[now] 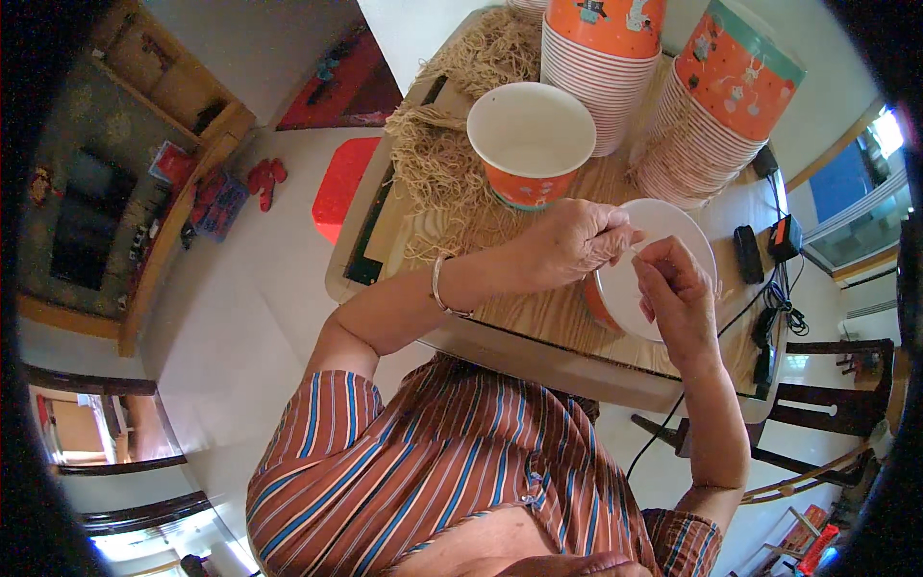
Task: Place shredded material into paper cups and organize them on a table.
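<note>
My left hand [580,242], with a bangle at the wrist, comes in over the table with thumb and forefinger pinched. Facing it, my right hand [681,291] is also closed in a pinch, its fingertips just apart from the left ones. Whatever they hold is too small to make out. Beneath both hands sits a white-lined paper tub [687,223] with an orange outside, partly hidden by my right hand. Beyond my left hand stands another paper tub [532,144], upright and orange with a green base band. Tangled beige strings [437,178] lie beside it.
Tall stacks of nested paper tubs, one orange-topped [601,82] and one green-edged [721,106], stand at the back of the wooden table [538,322]. Black adapters [785,238] and cables lie at the right edge. A red stool [343,188] is left of the table, a dark chair [836,409] right.
</note>
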Demonstrator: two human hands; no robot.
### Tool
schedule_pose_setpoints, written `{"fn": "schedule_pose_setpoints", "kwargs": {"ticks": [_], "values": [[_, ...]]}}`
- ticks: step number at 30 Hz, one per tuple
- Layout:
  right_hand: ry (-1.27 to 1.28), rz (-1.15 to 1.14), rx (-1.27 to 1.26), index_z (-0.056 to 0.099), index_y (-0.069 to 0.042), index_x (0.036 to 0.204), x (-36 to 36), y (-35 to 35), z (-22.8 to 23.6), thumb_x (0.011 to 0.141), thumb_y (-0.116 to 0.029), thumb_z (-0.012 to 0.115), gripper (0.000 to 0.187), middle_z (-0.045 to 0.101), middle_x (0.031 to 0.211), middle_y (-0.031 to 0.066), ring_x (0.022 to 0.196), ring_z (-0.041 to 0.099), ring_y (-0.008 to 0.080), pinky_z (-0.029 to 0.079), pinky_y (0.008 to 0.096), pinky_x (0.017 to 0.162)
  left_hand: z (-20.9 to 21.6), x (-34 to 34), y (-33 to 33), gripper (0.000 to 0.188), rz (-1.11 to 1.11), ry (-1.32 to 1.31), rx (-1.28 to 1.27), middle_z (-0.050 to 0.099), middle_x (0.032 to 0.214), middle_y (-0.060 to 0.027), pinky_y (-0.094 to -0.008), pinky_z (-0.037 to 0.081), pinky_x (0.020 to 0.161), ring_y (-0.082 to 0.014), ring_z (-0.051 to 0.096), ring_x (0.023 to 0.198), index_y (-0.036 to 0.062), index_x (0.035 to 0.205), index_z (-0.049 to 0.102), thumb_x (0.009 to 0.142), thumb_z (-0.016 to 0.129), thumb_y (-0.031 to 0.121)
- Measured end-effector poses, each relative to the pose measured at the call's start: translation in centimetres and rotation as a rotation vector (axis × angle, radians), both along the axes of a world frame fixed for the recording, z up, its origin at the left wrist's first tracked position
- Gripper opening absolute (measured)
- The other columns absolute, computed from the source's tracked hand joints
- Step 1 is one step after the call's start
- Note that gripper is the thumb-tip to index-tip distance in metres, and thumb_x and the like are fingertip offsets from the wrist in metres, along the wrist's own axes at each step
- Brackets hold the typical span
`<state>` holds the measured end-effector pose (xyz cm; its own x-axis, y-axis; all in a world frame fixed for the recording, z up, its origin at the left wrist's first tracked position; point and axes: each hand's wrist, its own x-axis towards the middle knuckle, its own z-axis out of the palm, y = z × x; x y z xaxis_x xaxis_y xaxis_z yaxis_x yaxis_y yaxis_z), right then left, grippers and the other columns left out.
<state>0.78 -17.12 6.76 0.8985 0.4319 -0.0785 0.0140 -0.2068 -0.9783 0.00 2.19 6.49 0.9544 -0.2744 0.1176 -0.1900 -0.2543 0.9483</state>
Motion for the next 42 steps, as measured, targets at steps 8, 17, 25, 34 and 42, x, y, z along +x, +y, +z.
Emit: {"fn": "schedule_pose_setpoints", "kwargs": {"ticks": [8, 17, 25, 34, 42], "values": [[-0.212, -0.030, -0.002, 0.052, -0.004, 0.088, 0.1, 0.2, -0.4, 0.089, -0.004, 0.059, 0.007, 0.056, 0.078, -0.0009, 0.070, 0.049, 0.0051, 0.043, 0.0219, 0.065, -0.2, 0.2, -0.1, 0.026, 0.004, 0.042, -0.016, 0.059, 0.066, -0.0095, -0.0325, 0.044, 0.058, -0.0124, 0.054, 0.063, -0.0037, 0.085, 0.059, 0.094, 0.053, 0.020], [-0.219, -0.009, -0.078, 0.055, -0.003, 0.089, 0.5, 0.2, -0.6, 0.091, -0.007, 0.056, 0.005, 0.055, 0.075, -0.0004, 0.070, 0.050, 0.0060, 0.044, 0.0221, 0.065, 0.0, 0.4, 0.3, 0.019, -0.011, 0.030, 0.044, 0.057, 0.066, -0.0082, -0.0321, 0.044, 0.058, -0.0127, 0.054, 0.063, -0.0016, 0.087, 0.056, 0.092, 0.055, 0.016], [-0.157, 0.004, -0.053, 0.057, -0.004, 0.087, 0.8, 0.8, -0.7, 0.095, -0.015, 0.050, 0.016, 0.054, 0.068, 0.0021, 0.058, 0.048, 0.0094, 0.042, 0.0251, 0.055, -0.5, 0.7, 1.0, 0.013, -0.033, -0.109, 0.038, 0.061, 0.072, -0.0041, -0.0290, 0.047, 0.067, -0.0117, 0.058, 0.071, -0.0006, 0.089, 0.060, 0.091, 0.057, 0.012], [-0.270, -0.012, -0.221, 0.057, -0.006, 0.086, 1.3, 0.6, -0.8, 0.094, -0.017, 0.052, 0.015, 0.053, 0.066, 0.0063, 0.057, 0.048, 0.0137, 0.043, 0.0287, 0.057, 0.0, 0.8, 1.5, 0.010, 0.003, -0.073, 0.140, 0.066, 0.077, -0.0044, -0.0269, 0.048, 0.068, -0.0082, 0.059, 0.072, 0.0018, 0.086, 0.065, 0.085, 0.065, 0.012], [-0.326, -0.038, -0.208, 0.057, -0.005, 0.088, 1.1, 1.2, -0.6, 0.087, -0.005, 0.062, 0.005, 0.056, 0.068, 0.0031, 0.062, 0.050, 0.0065, 0.043, 0.0235, 0.058, -0.6, 1.1, 1.4, 0.011, 0.004, -0.138, 0.138, 0.065, 0.076, -0.0043, -0.0262, 0.048, 0.066, -0.0080, 0.059, 0.072, 0.0014, 0.087, 0.064, 0.086, 0.065, 0.012]]}}
